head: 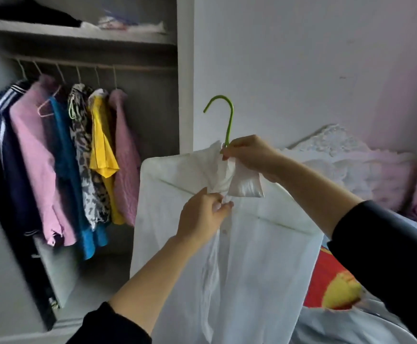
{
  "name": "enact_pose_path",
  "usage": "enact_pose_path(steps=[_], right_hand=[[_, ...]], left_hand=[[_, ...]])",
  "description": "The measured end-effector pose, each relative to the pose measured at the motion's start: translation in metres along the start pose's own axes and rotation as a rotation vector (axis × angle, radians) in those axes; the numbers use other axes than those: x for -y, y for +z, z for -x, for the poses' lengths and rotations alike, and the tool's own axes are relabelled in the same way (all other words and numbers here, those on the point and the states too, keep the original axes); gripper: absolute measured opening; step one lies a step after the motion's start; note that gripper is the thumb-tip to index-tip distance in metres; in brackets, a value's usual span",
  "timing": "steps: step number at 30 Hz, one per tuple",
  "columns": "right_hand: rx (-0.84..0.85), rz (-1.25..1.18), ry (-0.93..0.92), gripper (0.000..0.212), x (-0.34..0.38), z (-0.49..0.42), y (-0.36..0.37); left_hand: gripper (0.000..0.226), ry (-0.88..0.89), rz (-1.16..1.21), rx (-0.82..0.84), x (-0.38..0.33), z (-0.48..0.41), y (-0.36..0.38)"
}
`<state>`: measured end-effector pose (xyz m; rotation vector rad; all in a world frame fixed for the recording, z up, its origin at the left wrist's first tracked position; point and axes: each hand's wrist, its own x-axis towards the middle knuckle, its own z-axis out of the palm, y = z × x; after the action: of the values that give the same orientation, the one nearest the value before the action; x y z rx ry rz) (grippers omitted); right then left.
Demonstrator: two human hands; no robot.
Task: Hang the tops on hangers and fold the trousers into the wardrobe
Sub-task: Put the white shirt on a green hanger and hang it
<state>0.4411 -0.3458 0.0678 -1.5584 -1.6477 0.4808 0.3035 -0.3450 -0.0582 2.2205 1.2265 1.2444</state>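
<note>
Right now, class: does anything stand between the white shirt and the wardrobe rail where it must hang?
Nothing visible: the white shirt hangs in open air, and the rail right of the pink top is bare.

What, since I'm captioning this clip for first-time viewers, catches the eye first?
A white shirt on a green hanger is held up mid-frame. The right hand pinches its collar at the foot of the hook, and the left hand pinches the front placket below. To the left, the wardrobe rail carries hung tops, a yellow top brightest among them.
</note>
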Motion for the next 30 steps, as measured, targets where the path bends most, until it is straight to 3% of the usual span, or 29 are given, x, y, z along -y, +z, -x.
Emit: enact_pose_path(steps=[4, 9, 11, 15, 20, 25, 30], right_hand=[[0.013, 0.041, -0.005, 0.033, 0.02, -0.041, 0.037], [0.016, 0.151, -0.041, 0.027, 0.032, -0.097, 0.077], [0.036, 0.185, -0.06, 0.024, 0.034, -0.119, 0.089], [-0.019, 0.224, -0.095, 0.028, 0.03, -0.168, 0.106], [0.006, 0.336, -0.091, 0.023, 0.038, -0.232, 0.118], [-0.09, 0.446, -0.129, 0.02, 0.054, -0.292, 0.133], [-0.154, 0.468, -0.109, 0.018, 0.055, -0.341, 0.176]], left_hand=[[0.033, -0.069, -0.051, 0.043, 0.056, -0.015, -0.025], [0.032, -0.16, -0.035, 0.162, 0.127, -0.032, -0.041], [0.031, -0.17, 0.02, 0.231, 0.145, -0.048, -0.045], [0.006, -0.158, 0.107, 0.394, 0.176, -0.09, -0.057], [0.014, -0.15, 0.065, 0.591, 0.215, -0.16, -0.086], [0.028, -0.182, 0.048, 0.416, 0.253, -0.228, -0.119], [0.023, -0.198, -0.024, 0.141, 0.29, -0.294, -0.137]])
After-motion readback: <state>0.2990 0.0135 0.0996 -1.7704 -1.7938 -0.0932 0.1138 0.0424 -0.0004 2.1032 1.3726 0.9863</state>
